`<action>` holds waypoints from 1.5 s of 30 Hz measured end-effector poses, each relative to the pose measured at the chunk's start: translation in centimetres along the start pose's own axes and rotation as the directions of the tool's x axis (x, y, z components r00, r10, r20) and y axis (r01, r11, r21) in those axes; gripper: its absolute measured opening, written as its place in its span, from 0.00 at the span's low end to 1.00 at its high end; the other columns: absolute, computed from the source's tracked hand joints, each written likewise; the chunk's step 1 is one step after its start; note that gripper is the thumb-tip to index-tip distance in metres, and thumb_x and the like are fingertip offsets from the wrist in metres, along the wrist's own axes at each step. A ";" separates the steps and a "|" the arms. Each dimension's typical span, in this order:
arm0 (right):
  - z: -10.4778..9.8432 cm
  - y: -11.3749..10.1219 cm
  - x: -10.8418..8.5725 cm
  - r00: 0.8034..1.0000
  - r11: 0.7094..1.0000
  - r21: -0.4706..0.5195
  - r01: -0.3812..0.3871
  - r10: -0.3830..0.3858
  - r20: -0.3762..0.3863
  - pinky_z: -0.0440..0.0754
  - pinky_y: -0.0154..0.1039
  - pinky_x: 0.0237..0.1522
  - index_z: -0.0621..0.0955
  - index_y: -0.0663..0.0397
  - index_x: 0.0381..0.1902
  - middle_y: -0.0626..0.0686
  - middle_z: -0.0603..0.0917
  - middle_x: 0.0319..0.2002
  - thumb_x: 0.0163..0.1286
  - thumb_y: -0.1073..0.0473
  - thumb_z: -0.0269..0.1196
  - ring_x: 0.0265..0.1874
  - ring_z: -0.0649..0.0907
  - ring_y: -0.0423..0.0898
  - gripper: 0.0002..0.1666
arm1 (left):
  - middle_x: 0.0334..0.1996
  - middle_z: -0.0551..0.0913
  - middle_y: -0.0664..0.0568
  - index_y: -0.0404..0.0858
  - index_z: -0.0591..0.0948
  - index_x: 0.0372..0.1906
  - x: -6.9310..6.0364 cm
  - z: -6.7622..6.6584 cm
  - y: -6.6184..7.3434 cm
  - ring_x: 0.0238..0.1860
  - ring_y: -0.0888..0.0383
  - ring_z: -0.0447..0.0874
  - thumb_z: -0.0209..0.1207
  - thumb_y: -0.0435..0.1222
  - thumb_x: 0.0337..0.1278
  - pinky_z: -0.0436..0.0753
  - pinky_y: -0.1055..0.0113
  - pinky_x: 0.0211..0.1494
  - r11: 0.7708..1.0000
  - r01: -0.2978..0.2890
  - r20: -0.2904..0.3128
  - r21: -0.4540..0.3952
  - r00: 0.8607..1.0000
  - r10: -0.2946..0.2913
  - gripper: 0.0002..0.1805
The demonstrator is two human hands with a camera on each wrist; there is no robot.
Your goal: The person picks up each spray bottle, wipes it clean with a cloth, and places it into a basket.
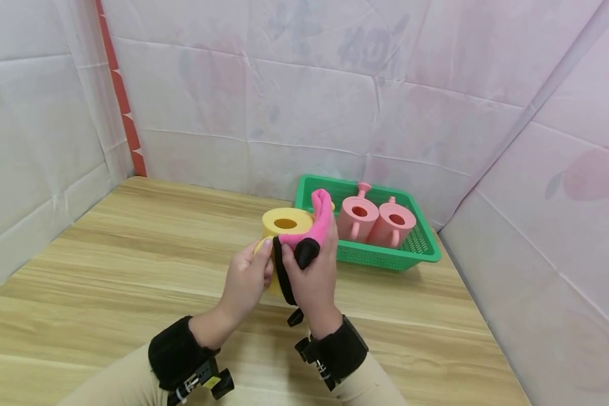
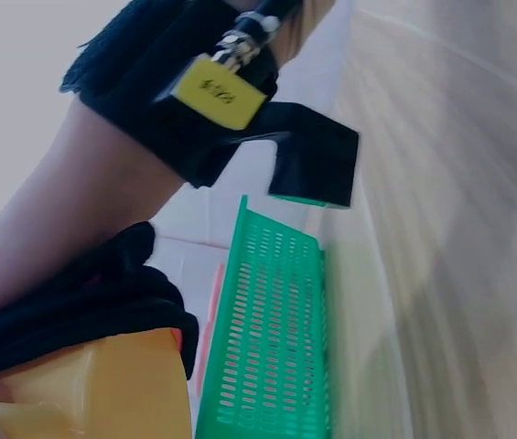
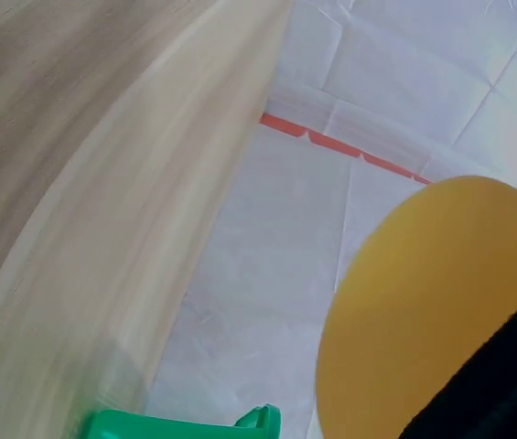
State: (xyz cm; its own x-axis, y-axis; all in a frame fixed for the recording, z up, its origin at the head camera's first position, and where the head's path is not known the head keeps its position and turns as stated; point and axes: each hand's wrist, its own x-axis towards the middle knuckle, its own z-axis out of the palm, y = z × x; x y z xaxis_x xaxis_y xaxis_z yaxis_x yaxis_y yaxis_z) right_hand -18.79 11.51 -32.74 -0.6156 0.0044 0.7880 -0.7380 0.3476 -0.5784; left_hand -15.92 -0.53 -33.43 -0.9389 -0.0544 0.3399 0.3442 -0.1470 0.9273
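Note:
My left hand [image 1: 246, 273] grips the handle of a yellow watering can [image 1: 271, 221], which is held upright above the table with its round top opening showing. My right hand [image 1: 317, 282] holds a pink cloth [image 1: 322, 223] with black edging against the can's right side. Most of the spout is hidden behind this cloth. In the left wrist view, the cloth's black edge [image 2: 102, 311] lies along the yellow can [image 2: 139, 389]. From the right wrist, the can's rounded bottom [image 3: 414, 311] shows beside the black edging [image 3: 496, 389].
A green perforated basket [image 1: 380, 259] stands at the back right of the wooden table [image 1: 132, 265]. Inside it are two pink watering cans, one at left [image 1: 352, 225] and one at right [image 1: 384, 226]. Pale sheeting [image 1: 309, 101] walls in the back and sides.

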 end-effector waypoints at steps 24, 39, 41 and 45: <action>1.3 1.4 -2.8 0.994 0.989 -0.147 0.005 0.011 0.108 0.63 0.50 0.62 0.46 0.52 0.73 0.50 0.54 0.70 0.59 0.40 0.60 0.64 0.63 0.47 0.54 | 0.08 0.55 0.54 0.34 0.57 0.17 2.1 -1.8 3.0 0.09 0.59 0.53 0.42 0.42 0.72 0.55 0.69 0.12 0.970 -0.164 -0.108 -0.181 0.983 0.146 0.25; 1.3 1.4 -3.1 0.994 0.998 -0.058 -0.002 0.008 0.112 0.62 0.48 0.63 0.45 0.52 0.73 0.49 0.53 0.71 0.61 0.38 0.59 0.64 0.62 0.47 0.54 | 0.09 0.58 0.53 0.33 0.59 0.17 1.7 -1.5 3.2 0.09 0.59 0.55 0.42 0.40 0.71 0.57 0.68 0.13 0.969 -0.209 -0.095 -0.135 0.976 0.198 0.24; 1.2 1.4 -3.2 0.993 1.000 -0.023 -0.009 0.012 0.113 0.62 0.47 0.63 0.45 0.52 0.73 0.49 0.53 0.71 0.61 0.39 0.59 0.64 0.63 0.47 0.54 | 0.09 0.59 0.52 0.32 0.59 0.18 1.4 -1.4 3.2 0.10 0.59 0.56 0.42 0.40 0.71 0.58 0.69 0.13 0.974 -0.216 -0.081 -0.069 0.974 0.210 0.24; 0.9 0.7 -3.1 0.993 0.998 0.058 -0.031 0.025 0.112 0.62 0.46 0.63 0.45 0.54 0.73 0.49 0.55 0.70 0.61 0.45 0.61 0.62 0.65 0.48 0.53 | 0.10 0.61 0.51 0.32 0.63 0.19 0.9 -1.1 3.2 0.11 0.59 0.58 0.43 0.37 0.70 0.61 0.69 0.14 0.962 -0.266 -0.041 0.061 0.962 0.268 0.21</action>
State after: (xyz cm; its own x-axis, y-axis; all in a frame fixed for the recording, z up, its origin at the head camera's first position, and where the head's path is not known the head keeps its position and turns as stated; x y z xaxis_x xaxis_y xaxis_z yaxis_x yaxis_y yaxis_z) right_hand -17.58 10.93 -35.79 -0.6608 -0.0922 0.7449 -0.7331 0.2921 -0.6142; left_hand -15.62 -2.18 -30.34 -0.8113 -0.1319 0.5696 0.5806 -0.0669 0.8114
